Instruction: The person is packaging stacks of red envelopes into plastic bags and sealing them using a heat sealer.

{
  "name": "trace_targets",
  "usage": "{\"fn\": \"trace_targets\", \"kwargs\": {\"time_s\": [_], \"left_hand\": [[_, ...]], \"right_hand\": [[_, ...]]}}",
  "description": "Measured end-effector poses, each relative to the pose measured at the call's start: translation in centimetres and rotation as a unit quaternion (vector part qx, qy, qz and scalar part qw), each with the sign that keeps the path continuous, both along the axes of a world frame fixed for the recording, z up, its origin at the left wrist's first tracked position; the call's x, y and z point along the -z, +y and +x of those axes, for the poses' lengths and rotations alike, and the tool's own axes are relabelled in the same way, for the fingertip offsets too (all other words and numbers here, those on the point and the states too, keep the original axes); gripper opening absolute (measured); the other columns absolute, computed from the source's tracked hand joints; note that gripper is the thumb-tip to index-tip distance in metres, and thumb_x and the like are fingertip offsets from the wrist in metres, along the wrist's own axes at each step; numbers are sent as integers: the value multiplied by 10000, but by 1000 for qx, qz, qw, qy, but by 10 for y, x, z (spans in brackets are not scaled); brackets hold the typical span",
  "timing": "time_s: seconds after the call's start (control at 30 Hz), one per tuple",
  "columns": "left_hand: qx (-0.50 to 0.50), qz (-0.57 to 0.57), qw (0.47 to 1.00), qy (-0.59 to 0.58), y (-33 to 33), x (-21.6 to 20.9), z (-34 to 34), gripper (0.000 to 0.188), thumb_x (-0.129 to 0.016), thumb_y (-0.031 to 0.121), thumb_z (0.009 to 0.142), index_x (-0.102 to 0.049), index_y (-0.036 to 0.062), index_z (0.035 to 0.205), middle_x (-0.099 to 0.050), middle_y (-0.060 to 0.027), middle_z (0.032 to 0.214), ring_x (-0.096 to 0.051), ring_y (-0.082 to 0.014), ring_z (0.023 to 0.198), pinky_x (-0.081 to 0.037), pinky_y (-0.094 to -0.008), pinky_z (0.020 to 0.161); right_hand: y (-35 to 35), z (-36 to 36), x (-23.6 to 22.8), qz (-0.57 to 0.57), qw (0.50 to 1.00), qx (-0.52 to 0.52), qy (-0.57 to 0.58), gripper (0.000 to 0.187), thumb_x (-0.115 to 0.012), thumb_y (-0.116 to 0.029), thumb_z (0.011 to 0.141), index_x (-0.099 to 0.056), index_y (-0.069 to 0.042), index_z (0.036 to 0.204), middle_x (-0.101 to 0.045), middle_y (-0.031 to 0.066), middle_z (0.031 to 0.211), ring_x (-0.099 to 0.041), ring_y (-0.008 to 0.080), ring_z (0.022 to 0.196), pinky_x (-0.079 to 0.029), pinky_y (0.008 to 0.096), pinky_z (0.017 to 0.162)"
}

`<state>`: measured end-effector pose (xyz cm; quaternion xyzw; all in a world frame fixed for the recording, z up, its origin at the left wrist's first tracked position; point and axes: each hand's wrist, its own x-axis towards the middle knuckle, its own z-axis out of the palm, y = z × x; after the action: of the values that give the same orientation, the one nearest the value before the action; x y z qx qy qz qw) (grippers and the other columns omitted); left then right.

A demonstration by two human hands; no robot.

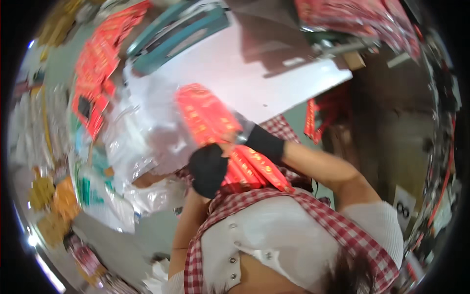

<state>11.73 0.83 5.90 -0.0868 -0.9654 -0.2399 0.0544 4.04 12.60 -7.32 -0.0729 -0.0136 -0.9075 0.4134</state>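
In front of my body, a bundle of glossy red printed plastic packets (204,111) extends over the near edge of the white table. My left hand (209,169), in black fabric, closes on the bundle's near end, its fingertips bare. Beside it my right hand (241,128), with a black cuff at the wrist, grips the same end from the right. Motion smears the fingers of both. More long red packets (247,169) lie beneath my hands, against my checked apron (245,200).
A teal heat sealer (181,41) stands at the back of the white table (298,90). Crumpled clear plastic bags (132,142) cover its left side, with a pile of red packets (98,61) beyond. Red-tinted packs (357,19) sit at the far right.
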Motion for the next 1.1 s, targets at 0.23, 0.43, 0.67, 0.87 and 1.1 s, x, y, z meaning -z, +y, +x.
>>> {"fn": "trace_targets", "kwargs": {"time_s": [0.23,0.43,0.67,0.87,1.1], "left_hand": [[-218,219,950,34,-18,31,-24,167,-632,221,901,-611,56,905,-630,-172,712,-642,-311,633,-490,-423,566],[-194,249,949,28,-31,42,57,175,-678,152,875,-590,33,968,-560,-77,778,-593,-215,709,-476,-309,653],[-234,-48,962,135,-51,68,67,442,-691,196,752,-559,16,1134,-565,-185,1028,-539,-404,981,-416,-489,861],[-181,-16,983,28,-35,81,70,190,-583,131,697,-597,42,865,-597,-163,791,-579,-371,798,-428,-491,718],[-167,183,969,-8,-16,49,100,542,-717,320,805,-502,-12,1175,-584,-191,986,-598,-371,868,-486,-442,753]], "right_hand": [[20,-1,-85,681,617,103,381,314,-665,-289,881,-648,19,942,-622,82,746,-599,188,767,-472,353,712],[81,43,-52,616,613,117,481,429,-557,-325,959,-562,14,1221,-628,119,931,-628,190,857,-489,327,782],[46,13,-57,661,374,264,595,352,-575,-40,786,-529,-21,1134,-564,194,1048,-567,384,1008,-494,450,820],[64,36,-68,636,262,86,721,285,-656,-225,750,-585,-72,980,-609,152,902,-610,357,853,-495,471,678],[107,66,-52,608,279,84,739,283,-690,-308,750,-606,-74,886,-603,130,861,-627,329,817,-518,436,662]]}}
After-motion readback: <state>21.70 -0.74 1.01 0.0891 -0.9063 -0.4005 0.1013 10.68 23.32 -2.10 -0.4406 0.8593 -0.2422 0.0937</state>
